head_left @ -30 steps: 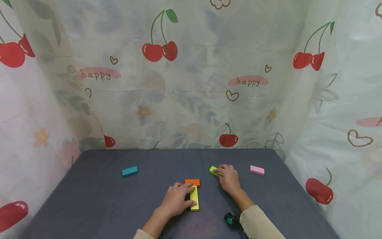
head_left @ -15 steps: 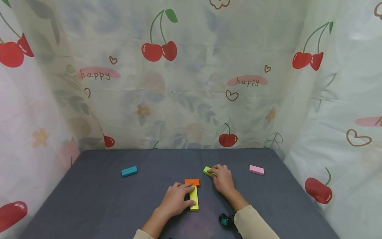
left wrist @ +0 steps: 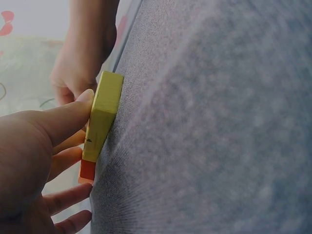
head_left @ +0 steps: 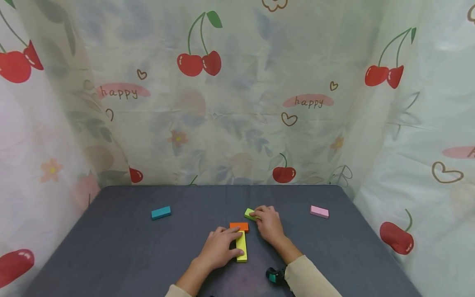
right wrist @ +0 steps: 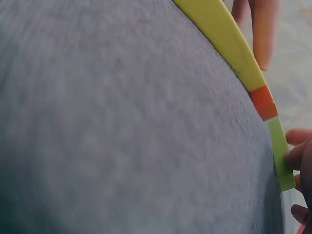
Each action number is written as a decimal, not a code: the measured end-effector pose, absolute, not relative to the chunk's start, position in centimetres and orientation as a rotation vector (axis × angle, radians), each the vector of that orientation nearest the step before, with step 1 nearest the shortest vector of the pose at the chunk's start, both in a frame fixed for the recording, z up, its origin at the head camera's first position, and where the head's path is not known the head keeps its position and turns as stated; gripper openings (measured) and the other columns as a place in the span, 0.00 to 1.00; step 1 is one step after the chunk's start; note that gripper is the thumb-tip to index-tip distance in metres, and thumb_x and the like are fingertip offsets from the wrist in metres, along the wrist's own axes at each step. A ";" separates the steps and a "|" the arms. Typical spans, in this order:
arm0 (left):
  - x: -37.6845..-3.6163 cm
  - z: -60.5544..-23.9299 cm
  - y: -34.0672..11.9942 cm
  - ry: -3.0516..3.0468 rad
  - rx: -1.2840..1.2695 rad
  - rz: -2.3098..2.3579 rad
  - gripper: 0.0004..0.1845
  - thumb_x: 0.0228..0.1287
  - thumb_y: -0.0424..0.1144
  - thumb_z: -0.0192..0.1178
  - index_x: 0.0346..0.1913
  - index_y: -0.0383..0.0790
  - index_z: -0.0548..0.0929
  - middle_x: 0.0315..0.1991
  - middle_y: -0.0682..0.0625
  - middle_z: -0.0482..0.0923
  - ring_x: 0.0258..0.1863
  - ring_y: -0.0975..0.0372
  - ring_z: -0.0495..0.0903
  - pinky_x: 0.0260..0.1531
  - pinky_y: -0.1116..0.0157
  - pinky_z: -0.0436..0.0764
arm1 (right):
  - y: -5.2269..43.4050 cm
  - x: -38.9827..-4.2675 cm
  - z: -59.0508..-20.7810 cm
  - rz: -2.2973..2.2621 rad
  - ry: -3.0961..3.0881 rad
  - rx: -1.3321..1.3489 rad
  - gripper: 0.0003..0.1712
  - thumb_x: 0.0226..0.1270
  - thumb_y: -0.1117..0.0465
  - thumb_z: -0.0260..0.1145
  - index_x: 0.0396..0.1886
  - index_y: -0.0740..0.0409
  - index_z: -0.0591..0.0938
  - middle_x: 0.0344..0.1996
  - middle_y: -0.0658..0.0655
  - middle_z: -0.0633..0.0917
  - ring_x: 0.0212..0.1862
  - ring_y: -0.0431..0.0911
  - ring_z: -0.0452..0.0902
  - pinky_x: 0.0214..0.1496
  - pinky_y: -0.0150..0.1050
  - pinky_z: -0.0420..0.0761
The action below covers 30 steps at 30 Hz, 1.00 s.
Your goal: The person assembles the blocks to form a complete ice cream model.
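Dark grey counter (head_left: 111,247), cherry-print curtain (head_left: 237,103) hung behind and at both sides

Left hand (head_left: 219,247) flat over long yellow block (head_left: 242,246), fingers (head_left: 231,233) straight and relaxed along its left edge, thumb against its side in left wrist view (left wrist: 78,105); pressing, not curled round it. Yellow block lying lengthwise near counter's middle, far end touching small orange block (head_left: 239,226), which lies crosswise

Right hand (head_left: 269,225) just right of orange block, fingers (head_left: 257,212) curled onto light green block (head_left: 249,214), pinching its right end. Green block flat on counter, just beyond and right of orange block, close but contact not clear from head view; in right wrist view green (right wrist: 282,158), orange (right wrist: 263,102) and yellow (right wrist: 219,34) appear in a row, edge on

Teal block (head_left: 161,213) alone, well to the left. Pink block (head_left: 319,211) alone, well to the right

Cream sleeve (head_left: 311,278) on right forearm, with small dark device with teal face (head_left: 273,275) at wrist
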State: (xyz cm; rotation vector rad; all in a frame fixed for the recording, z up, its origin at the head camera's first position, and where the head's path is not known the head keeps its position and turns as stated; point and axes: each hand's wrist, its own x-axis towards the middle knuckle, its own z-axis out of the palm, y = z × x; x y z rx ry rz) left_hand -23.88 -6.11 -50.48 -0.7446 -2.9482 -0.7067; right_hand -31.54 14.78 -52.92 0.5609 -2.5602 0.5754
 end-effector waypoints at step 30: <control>-23.8 -50.4 -6.2 -2.945 -0.779 -0.724 0.30 0.58 0.56 0.67 0.62 0.50 0.80 0.64 0.55 0.73 0.57 0.53 0.72 0.48 0.50 0.70 | 12.7 -31.3 -52.7 0.738 -2.585 0.726 0.08 0.63 0.62 0.70 0.42 0.51 0.89 0.44 0.51 0.82 0.45 0.50 0.72 0.48 0.52 0.70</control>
